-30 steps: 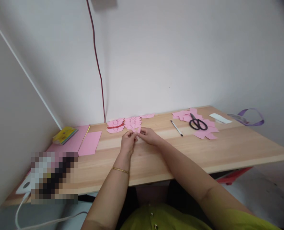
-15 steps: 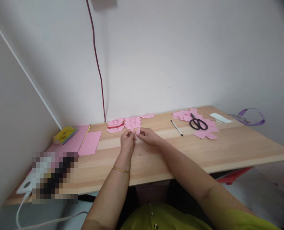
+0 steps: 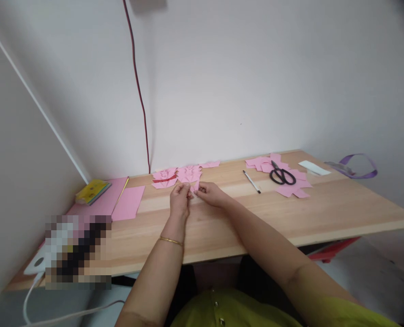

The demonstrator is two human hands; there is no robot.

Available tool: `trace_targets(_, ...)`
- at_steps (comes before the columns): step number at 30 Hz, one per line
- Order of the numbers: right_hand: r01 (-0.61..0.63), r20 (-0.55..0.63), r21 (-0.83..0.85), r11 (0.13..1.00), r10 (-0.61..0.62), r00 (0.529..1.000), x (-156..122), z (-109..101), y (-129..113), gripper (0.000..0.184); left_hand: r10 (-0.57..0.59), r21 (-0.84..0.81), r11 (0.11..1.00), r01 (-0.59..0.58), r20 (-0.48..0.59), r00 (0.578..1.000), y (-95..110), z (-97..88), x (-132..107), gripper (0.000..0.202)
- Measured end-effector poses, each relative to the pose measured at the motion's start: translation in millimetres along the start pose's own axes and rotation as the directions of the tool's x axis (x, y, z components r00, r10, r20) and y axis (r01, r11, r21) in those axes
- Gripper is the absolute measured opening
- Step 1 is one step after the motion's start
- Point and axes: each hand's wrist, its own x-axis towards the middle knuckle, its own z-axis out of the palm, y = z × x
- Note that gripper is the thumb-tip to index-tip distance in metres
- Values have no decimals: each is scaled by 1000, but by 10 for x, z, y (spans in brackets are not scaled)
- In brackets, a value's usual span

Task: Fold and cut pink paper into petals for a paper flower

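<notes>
My left hand [image 3: 180, 200] and my right hand [image 3: 211, 192] meet over the middle of the wooden table [image 3: 242, 218]. Both pinch a small piece of pink paper [image 3: 195, 186] between their fingertips, held just above the tabletop. A thin gold bangle sits on my left wrist. Just behind the hands lie several folded pink paper pieces [image 3: 178, 175] near the wall.
Black scissors [image 3: 281, 174] rest on a spread of pink paper squares [image 3: 292, 188] at the back right, with a pen [image 3: 251, 181] to their left. Pink sheets [image 3: 127, 203], a yellow pad [image 3: 92, 190] and a pencil [image 3: 122, 193] lie at the left. A red cable [image 3: 138, 91] runs down the wall.
My left hand has shifted slightly up and to the left while both keep pinching the small pink paper. Nothing else has moved.
</notes>
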Motion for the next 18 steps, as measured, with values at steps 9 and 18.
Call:
trace_targets(9,-38,-60,94,995,44,997,39,17,97,23,-20,153,988,5,96,995,-98,-33,21,21)
trace_targets(18,-30,-113,174,984,51,992,46,8,89,20,-93,114,990,84,78,993,-11,12,-42,29)
